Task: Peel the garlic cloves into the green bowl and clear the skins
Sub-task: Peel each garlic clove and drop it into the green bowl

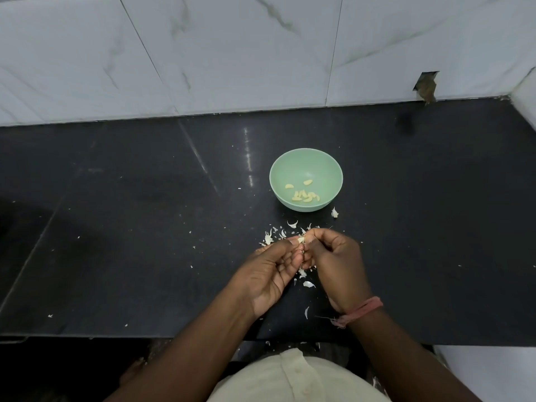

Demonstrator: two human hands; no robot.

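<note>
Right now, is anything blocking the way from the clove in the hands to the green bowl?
Nothing visible. Only loose skins lie on the counter between the hands' garlic clove and the green bowl, whose top is open.

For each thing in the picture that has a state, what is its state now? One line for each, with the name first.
Bowl: upright on the counter, holding peeled cloves.
Peeled cloves: lying loose in the bowl.
Clove: pinched between both hands, partly hidden.
Left hand: fingers curled on the clove.
Right hand: fingers curled on the clove.
Skins: scattered on the counter, not cleared.
</note>
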